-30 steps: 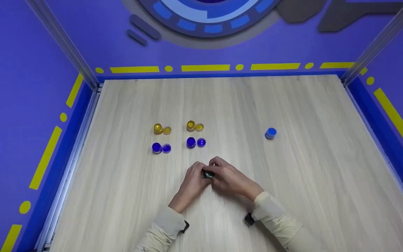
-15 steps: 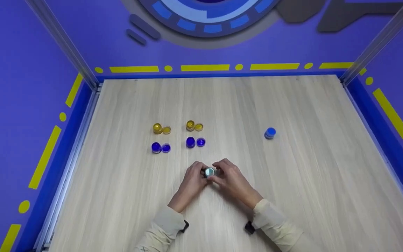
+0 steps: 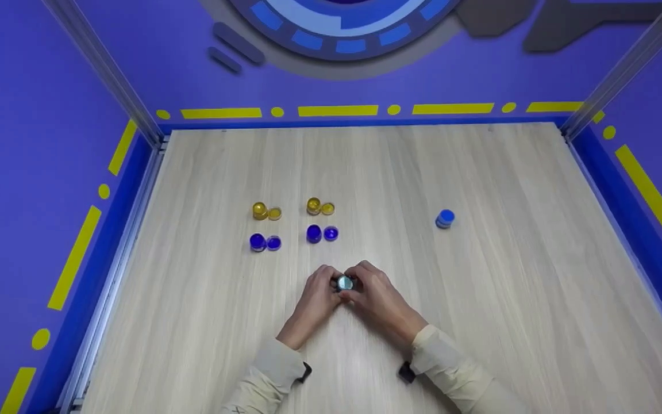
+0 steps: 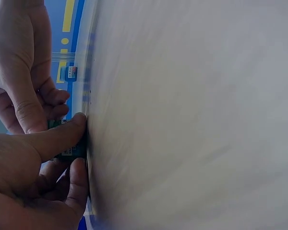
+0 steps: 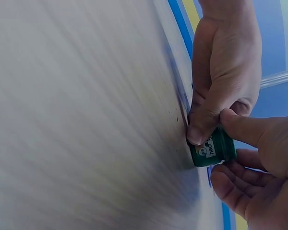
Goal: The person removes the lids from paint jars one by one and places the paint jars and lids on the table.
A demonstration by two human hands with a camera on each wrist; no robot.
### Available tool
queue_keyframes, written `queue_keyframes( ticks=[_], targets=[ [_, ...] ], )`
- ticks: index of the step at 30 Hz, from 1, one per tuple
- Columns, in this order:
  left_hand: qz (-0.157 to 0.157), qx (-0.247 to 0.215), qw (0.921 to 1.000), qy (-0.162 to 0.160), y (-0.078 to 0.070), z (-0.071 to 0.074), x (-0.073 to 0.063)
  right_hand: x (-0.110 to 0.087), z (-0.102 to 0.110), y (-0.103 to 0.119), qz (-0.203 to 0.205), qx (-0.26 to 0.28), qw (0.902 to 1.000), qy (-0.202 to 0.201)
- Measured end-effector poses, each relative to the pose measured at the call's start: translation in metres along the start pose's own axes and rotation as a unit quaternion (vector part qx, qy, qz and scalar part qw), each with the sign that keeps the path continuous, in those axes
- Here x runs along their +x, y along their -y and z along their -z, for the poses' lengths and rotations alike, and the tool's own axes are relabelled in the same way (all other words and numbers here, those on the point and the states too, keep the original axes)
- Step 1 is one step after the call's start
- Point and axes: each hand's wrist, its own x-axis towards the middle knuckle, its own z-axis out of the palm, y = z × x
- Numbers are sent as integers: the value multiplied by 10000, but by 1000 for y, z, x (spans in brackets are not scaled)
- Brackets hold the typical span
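Note:
A small green paint jar [image 3: 345, 283] with a lid stands on the table between both hands. In the right wrist view, its label shows on the green side [image 5: 210, 147]. My left hand [image 3: 318, 299] grips the jar's body low down, thumb along its side, as the left wrist view confirms. My right hand [image 3: 381, 296] has its thumb and fingers round the lid at the top. Part of the jar is hidden behind the fingers.
Two open yellow paint jars [image 3: 259, 210], lids beside them, stand at the back left. Two open violet jars [image 3: 314, 233] with lids sit in front of those. A blue jar [image 3: 445, 218] stands to the right. Blue walls border the table [image 3: 509, 287].
My right hand lifts off the jar's top, uncovering it, then closes its fingers round the lid again. My left hand keeps its hold, and the other jars stay put.

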Motion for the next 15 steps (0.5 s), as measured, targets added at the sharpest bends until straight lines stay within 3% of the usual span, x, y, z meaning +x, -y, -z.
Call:
queue_keyframes(
  ticks=[7,15],
  targets=[
    [-114,117,9998,-76,0,1,0,6,6,-1,639,-306,9968,382],
    [-145,122,9998,-91,0,1,0,11,13,-4,1410,-781,9841,744]
  ],
)
